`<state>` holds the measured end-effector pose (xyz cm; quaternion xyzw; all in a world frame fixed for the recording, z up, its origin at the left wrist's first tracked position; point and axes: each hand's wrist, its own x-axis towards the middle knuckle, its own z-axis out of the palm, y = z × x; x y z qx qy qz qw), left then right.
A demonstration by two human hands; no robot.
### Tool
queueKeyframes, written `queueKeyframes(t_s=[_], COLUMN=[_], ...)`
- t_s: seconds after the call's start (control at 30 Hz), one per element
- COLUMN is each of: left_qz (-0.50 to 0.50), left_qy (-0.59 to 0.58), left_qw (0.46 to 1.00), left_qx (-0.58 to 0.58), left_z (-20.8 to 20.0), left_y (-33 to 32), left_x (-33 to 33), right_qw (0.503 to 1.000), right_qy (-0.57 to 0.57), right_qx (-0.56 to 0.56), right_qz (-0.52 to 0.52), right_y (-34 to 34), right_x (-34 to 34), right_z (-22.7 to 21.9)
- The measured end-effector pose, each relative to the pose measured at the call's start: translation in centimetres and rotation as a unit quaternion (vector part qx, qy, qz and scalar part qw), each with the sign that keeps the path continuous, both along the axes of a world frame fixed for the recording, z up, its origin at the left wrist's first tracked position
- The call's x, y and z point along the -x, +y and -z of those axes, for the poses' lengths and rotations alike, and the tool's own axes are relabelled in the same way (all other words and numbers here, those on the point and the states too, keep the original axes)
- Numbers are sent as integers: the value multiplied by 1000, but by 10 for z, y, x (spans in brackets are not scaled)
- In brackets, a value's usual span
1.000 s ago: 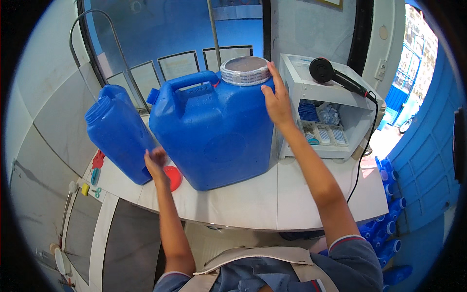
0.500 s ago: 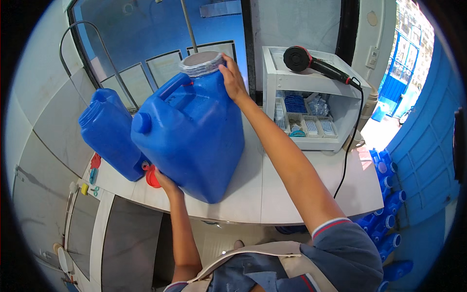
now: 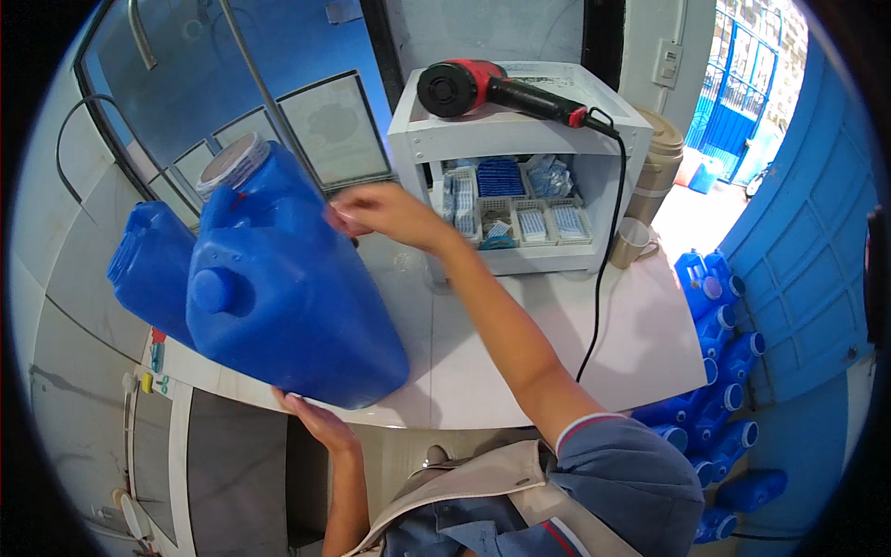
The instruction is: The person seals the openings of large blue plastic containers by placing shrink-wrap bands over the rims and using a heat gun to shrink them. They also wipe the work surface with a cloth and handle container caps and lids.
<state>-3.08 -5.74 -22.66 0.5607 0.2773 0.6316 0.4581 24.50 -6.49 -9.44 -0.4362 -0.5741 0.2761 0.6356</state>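
Observation:
A large blue plastic jug (image 3: 297, 306) leans to the left on the white counter, its wide mouth (image 3: 232, 167) wrapped in clear film and a small round blue cap on its front. My left hand (image 3: 320, 425) is at the jug's lower front edge, holding it with the fingers partly hidden beneath. Beside the jug's right shoulder is my right hand (image 3: 385, 212), blurred, its fingertips near the blue wall; whether they touch it is unclear. A second blue jug (image 3: 153, 265) stands behind on the left, partly covered by the first.
A white cart (image 3: 520, 148) bears a red and black heat gun (image 3: 492, 91), whose cord hangs over the counter (image 3: 557, 343). White baskets with small packs fill its shelf. A beige mug (image 3: 631, 243) stands beside it. Several blue jugs (image 3: 724, 381) are stacked on the right.
The large jug has shifted left and tilted further. My right hand has left its mouth and come down beside its shoulder. The red cap near my left hand is now out of sight.

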Motion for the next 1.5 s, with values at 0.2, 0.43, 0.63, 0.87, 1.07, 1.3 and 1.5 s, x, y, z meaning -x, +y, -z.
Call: queueKeyframes(t_s=[0.2, 0.43, 0.63, 0.87, 1.07, 1.3, 1.5], left_qz=[63, 290, 314, 306, 366, 416, 355], left_qy=[151, 248, 286, 287, 256, 239, 125], left_qw=[822, 873, 878, 900, 892, 877, 926], left_qx=[-545, -303, -220, -122, -73, -20, 43], left_z=[-11, -24, -18, -11, -8, -17, -43], left_y=[-44, -70, -68, -54, -60, -72, -53], left_x=[-71, -158, -158, -144, -158, -168, -194], right_qw=[860, 620, 542, 593, 693, 813, 937], right_qy=[-125, -418, -531, -454, -222, -14, -4], right_qx=[126, 282, 256, 296, 260, 43, -28], right_qz=[477, 601, 598, 596, 635, 581, 348], right_y=[-125, -108, -99, -102, -114, -128, -131], right_x=[-184, -276, -325, -318, -344, -302, -120], right_z=[110, 149, 191, 186, 191, 169, 105])
